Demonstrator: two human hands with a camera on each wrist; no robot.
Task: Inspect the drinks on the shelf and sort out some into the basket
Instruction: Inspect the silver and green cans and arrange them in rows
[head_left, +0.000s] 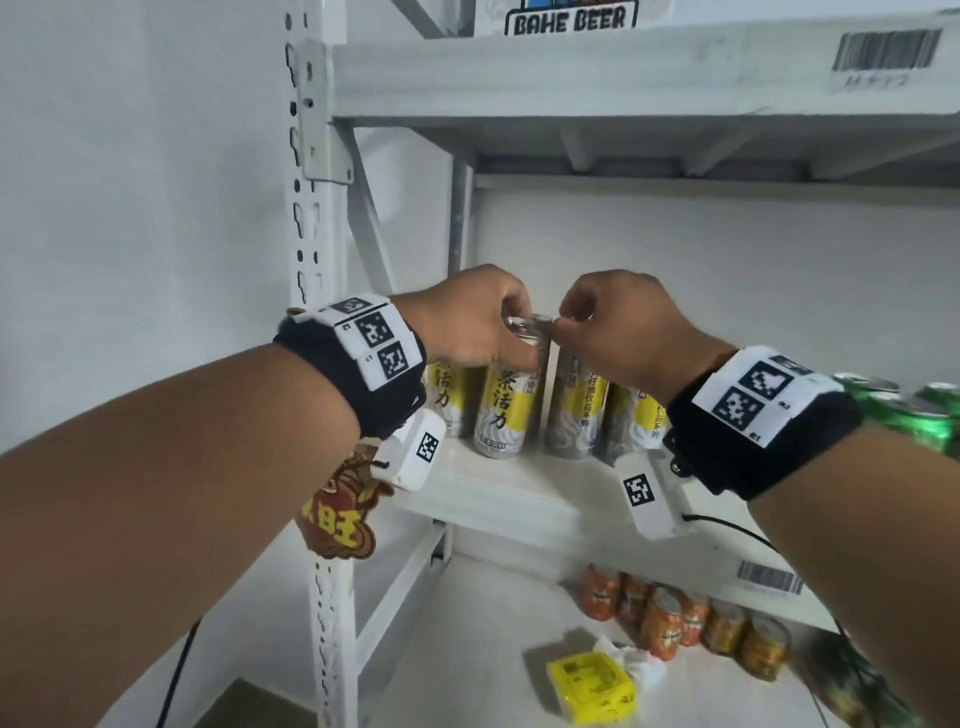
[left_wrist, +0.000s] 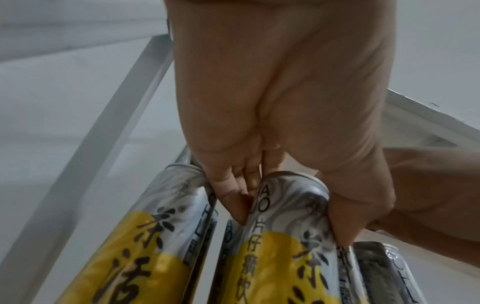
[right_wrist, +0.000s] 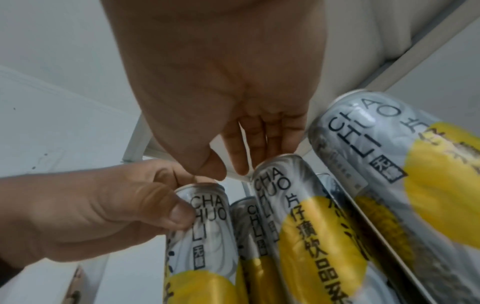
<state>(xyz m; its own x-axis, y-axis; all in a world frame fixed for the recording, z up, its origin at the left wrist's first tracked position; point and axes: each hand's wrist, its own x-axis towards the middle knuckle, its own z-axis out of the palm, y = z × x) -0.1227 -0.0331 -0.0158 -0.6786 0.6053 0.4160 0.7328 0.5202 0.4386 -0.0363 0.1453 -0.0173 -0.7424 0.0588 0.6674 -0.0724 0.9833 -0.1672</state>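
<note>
Several slim silver-and-yellow tea cans stand in a cluster on the middle shelf (head_left: 498, 499). My left hand (head_left: 519, 338) grips the top of the front can (head_left: 504, 410), fingers and thumb curled round its rim; the left wrist view shows the same hand (left_wrist: 291, 228) on that can (left_wrist: 275, 263). My right hand (head_left: 563, 322) hovers right beside it, thumb and forefinger tips close together at the can tops. In the right wrist view the right hand (right_wrist: 227, 170) has nothing visible between them, between the held can (right_wrist: 207, 236) and its neighbour (right_wrist: 298, 216). No basket is in view.
Green cans (head_left: 930, 415) stand at the shelf's right end. The lower shelf carries a row of orange cans (head_left: 665, 618) and a yellow packet (head_left: 592, 686). A white upright post (head_left: 322, 208) stands left, and the shelf above (head_left: 571, 78) holds a beer carton.
</note>
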